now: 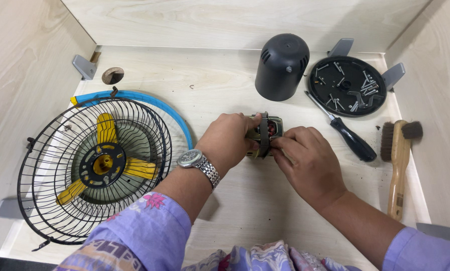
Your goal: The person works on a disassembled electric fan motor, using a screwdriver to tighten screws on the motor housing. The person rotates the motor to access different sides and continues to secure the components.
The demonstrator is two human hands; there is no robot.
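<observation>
A wire fan guard (94,170), screwdriver (348,133), brush (399,165) and black motor cover (282,66) lie about.

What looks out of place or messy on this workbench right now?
Dark specks and dust lie scattered on the wooden table, mostly near the brush. Loose screws sit jumbled in the round black tray. Both hands grip the bare fan motor.

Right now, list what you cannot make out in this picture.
- Motor, head view: mostly covered by the left hand and right hand; its underside is unseen.
- Screws in the black tray: too small to count.
- Fan cage: lower rim hidden by the purple sleeve.
</observation>
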